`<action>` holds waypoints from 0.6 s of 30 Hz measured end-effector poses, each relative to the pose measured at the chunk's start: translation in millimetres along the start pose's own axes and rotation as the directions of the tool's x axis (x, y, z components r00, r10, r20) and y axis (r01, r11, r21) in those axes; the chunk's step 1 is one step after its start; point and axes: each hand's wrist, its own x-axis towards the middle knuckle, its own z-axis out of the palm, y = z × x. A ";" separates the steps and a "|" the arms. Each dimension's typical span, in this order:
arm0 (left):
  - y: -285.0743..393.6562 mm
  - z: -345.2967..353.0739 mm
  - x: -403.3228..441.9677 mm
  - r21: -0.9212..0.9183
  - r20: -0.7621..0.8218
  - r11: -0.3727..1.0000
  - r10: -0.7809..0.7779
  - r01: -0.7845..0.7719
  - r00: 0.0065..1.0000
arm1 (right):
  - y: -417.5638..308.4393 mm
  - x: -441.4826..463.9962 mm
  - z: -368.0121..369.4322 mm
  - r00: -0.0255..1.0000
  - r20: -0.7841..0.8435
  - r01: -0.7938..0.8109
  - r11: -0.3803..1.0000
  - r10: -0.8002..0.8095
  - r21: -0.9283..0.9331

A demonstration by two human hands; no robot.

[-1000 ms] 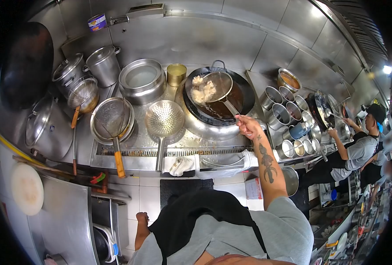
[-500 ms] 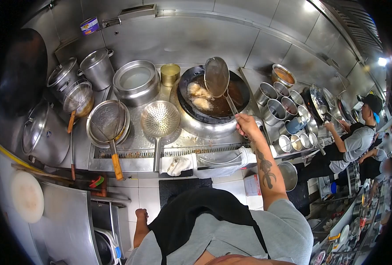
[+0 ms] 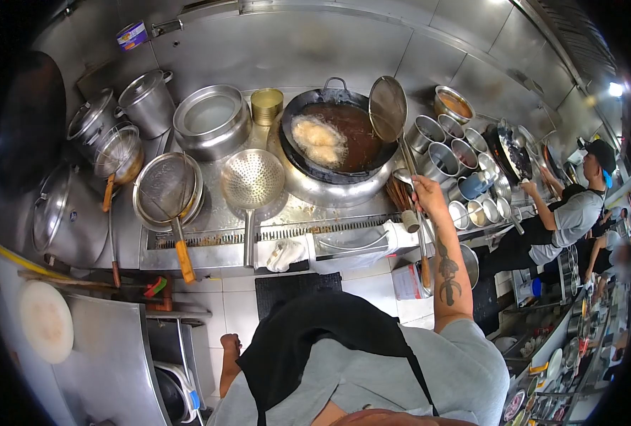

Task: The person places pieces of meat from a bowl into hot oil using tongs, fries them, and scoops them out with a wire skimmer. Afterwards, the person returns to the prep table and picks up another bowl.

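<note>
My right hand (image 3: pixel 427 196) is closed around the handle of a round mesh strainer (image 3: pixel 388 106). The strainer is tilted up over the right rim of a black wok (image 3: pixel 291 117). Pale pieces of food (image 3: pixel 317 136) bubble in the dark oil (image 3: pixel 361 145) on the wok's left side. Below and close to that hand are a ladle (image 3: pixel 425 259) with a wooden handle end and a bundle of thin brown sticks (image 3: pixel 398 195). My left hand (image 3: pixel 231 342) hangs low at my side, curled into a fist, apart from the stove.
A perforated skimmer (image 3: pixel 253 177), a wooden-handled strainer (image 3: pixel 165 190), a large pot (image 3: pixel 219 142) and a golden tin (image 3: pixel 266 110) stand left of the wok. Several metal containers (image 3: pixel 442 160) sit on the right. Further right, a co-worker (image 3: pixel 574 213) stands at another wok.
My right hand has moved the strainer rightward from over the wok's middle to its right edge. The food and oil now show more fully. My left hand stays low.
</note>
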 end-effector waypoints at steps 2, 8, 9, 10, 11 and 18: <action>-1.7 -2.2 2.0 0.192 0.034 0.980 0.056 -0.061 0.998 | 12.1 -4.5 -2.3 1.000 0.017 -0.024 1.000 0.024 0.003; 5.4 -3.0 12.0 0.534 0.163 0.815 0.162 -0.225 0.973 | 6.7 -26.4 9.8 0.952 0.149 -0.297 0.920 0.266 0.257; 7.4 2.0 11.7 0.550 0.219 0.801 0.138 -0.239 0.966 | 11.0 -24.4 12.4 0.948 0.194 -0.305 0.899 0.254 0.314; 8.7 -2.9 11.8 0.518 0.168 0.828 0.151 -0.217 0.974 | 14.9 -21.9 14.1 0.938 0.232 -0.327 0.873 0.256 0.361; 9.4 -1.9 13.5 0.406 0.123 0.899 0.122 -0.162 0.985 | 15.8 -20.0 16.6 0.929 0.270 -0.349 0.845 0.254 0.406; 19.2 7.6 3.5 -0.286 -0.013 0.955 -0.081 0.074 0.997 | 23.4 -6.9 31.6 0.843 0.513 -0.481 0.651 0.160 0.587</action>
